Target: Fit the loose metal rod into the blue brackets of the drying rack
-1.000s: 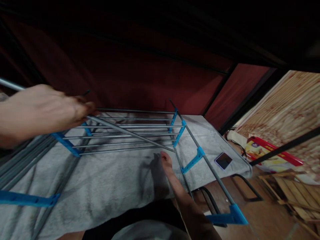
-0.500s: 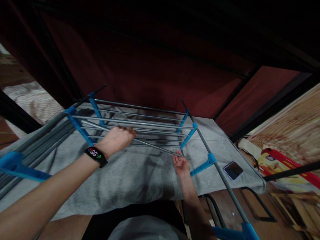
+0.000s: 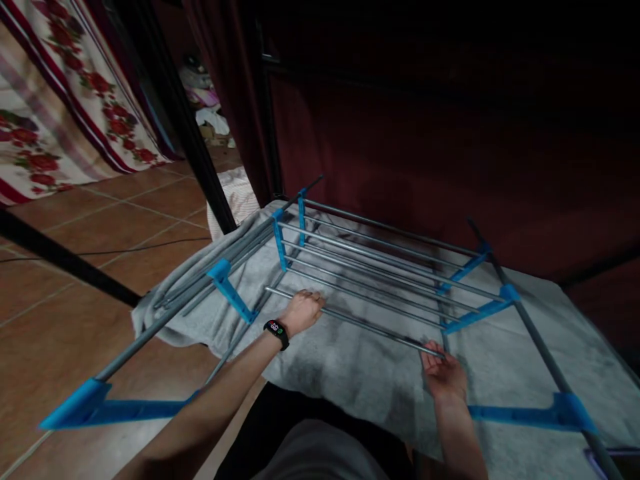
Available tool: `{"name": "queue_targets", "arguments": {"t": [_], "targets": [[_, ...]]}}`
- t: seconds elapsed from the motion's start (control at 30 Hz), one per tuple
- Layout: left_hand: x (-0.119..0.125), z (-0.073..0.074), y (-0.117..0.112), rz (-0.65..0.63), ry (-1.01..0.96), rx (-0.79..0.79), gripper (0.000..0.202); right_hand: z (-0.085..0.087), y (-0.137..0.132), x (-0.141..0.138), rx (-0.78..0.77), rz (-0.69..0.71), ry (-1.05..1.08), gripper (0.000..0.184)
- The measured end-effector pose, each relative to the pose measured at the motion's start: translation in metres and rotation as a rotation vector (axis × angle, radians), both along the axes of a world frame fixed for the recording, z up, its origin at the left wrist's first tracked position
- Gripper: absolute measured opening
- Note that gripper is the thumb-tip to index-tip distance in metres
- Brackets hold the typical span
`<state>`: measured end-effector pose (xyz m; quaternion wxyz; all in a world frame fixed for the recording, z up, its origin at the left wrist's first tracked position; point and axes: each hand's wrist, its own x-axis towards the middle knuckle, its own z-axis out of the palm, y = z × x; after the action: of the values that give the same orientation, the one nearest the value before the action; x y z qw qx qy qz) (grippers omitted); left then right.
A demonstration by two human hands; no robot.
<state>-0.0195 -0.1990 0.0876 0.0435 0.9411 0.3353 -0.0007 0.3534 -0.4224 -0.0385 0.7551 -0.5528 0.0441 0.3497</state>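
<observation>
A loose grey metal rod (image 3: 370, 325) slants across the front of a half-built rack (image 3: 387, 255) with blue plastic brackets. My left hand (image 3: 303, 310), with a black fitness band at its wrist, is closed around the rod near its left end. My right hand (image 3: 444, 375) has its palm turned up, and the rod's right end lies across its fingers. Behind the rod, several parallel rods join the left blue bracket (image 3: 280, 241) and the right blue bracket (image 3: 480, 315). Nearer me, a left front bracket (image 3: 231, 292) and a right front bracket (image 3: 530, 417) have no rod between them.
More loose rods (image 3: 235, 250) lie in a bundle on the grey blanket (image 3: 350, 380) at the left. Dark bed posts (image 3: 187, 127) and a maroon panel (image 3: 400, 160) border the space. Part of a phone (image 3: 620, 460) shows at the lower right. A thin cable (image 3: 125, 250) crosses the tiled floor.
My view has turned left. The rod has come out from its slant across the rear rods and now lies in front of them, nearly parallel. Both hands keep contact with it.
</observation>
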Motion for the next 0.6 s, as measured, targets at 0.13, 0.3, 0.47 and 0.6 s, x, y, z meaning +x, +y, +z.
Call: {"name": "queue_targets", "arguments": {"t": [0.13, 0.3, 0.47, 0.6], "targets": [[-0.004, -0.015, -0.001, -0.013, -0.025, -0.026, 0.023, -0.005, -0.002, 0.003, -0.074, -0.01, -0.035, 0.012], [-0.009, -0.028, -0.007, -0.02, -0.04, -0.053, 0.025, -0.003, 0.0, 0.003, -0.074, -0.06, 0.085, 0.015], [-0.016, -0.038, -0.013, -0.016, -0.073, -0.097, 0.027, -0.005, 0.001, 0.001, -0.068, -0.035, 0.077, 0.01], [-0.02, -0.044, -0.015, -0.024, -0.102, -0.114, 0.031, -0.011, -0.004, -0.011, -0.033, 0.024, 0.018, 0.009]]}}
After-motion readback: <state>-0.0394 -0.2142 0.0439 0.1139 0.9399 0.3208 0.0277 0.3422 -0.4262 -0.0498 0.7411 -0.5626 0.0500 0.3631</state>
